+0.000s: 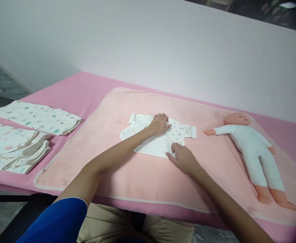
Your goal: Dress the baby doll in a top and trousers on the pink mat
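Observation:
A small white baby shirt [153, 148] with a printed pattern lies spread on the peach blanket [127, 172], its front open and its sleeves out to both sides. Across its upper middle rests my left hand [158, 124], palm down with the fingers stretched out and the thumb apart. My right hand [185, 158] is at the shirt's lower right, thumb and curled index finger on the edge of the printed front panel. Its other fingers are partly hidden. To the right, a baby doll [250, 145] in a white bodysuit lies on its back on the blanket.
Folded printed cloths [39, 116] lie at the left of the pink table [72, 87], with a stack of more folded cloths [13, 145] nearer the front edge. A white partition [148, 44] stands along the back.

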Available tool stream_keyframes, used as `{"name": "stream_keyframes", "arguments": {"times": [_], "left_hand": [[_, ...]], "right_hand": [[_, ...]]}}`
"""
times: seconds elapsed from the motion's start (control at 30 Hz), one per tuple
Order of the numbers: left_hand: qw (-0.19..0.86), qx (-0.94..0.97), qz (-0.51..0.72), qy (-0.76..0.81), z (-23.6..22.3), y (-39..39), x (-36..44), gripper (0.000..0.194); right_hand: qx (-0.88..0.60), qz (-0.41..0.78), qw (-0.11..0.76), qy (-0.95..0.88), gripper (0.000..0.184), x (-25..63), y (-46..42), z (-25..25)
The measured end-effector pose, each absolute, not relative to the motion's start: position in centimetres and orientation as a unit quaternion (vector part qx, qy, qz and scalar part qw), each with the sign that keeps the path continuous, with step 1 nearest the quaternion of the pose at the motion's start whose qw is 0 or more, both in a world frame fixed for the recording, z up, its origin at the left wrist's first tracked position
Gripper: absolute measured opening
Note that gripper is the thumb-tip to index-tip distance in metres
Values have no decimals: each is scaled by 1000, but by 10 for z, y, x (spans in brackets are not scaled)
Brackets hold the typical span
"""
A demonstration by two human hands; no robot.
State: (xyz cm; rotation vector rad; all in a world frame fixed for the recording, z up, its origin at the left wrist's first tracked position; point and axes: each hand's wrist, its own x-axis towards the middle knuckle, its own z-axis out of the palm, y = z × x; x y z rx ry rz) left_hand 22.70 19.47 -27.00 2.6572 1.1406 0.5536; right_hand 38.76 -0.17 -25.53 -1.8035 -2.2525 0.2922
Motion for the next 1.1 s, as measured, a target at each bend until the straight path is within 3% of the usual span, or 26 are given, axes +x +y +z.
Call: {"name": "stream_keyframes", "arguments": {"times": [0.1, 0.3, 0.4, 0.53, 0.73, 0.87, 1.0, 1.1], "left_hand": [[174, 850, 143, 476, -262, 191, 256, 54], [260, 827, 78, 493, -254, 213, 260, 43], [303, 817, 78, 484, -253, 225, 250, 40], [328, 806, 103, 482, -256, 230, 244, 35], [328, 806, 130, 476, -269, 230, 245, 31], [313, 806, 148, 481, -272, 224, 246, 30], [287, 803, 156, 499, -268, 215, 251, 29], [260, 798, 152, 522, -259, 210, 255, 30]], "right_hand": [[-580, 167, 111, -790, 26, 392, 6, -243], [-569, 372, 361, -639, 31, 408, 12, -266], [-563, 414, 396, -595, 35, 411, 14, -275], [-576, 363, 325, -656, 30, 403, 6, -271], [-572, 116, 169, -794, 28, 386, -11, -274], [-558, 41, 113, -821, 28, 379, -9, -278], [-540, 79, 92, -833, 26, 376, -6, -268], [-586, 181, 166, -772, 27, 385, -10, -260]]}}
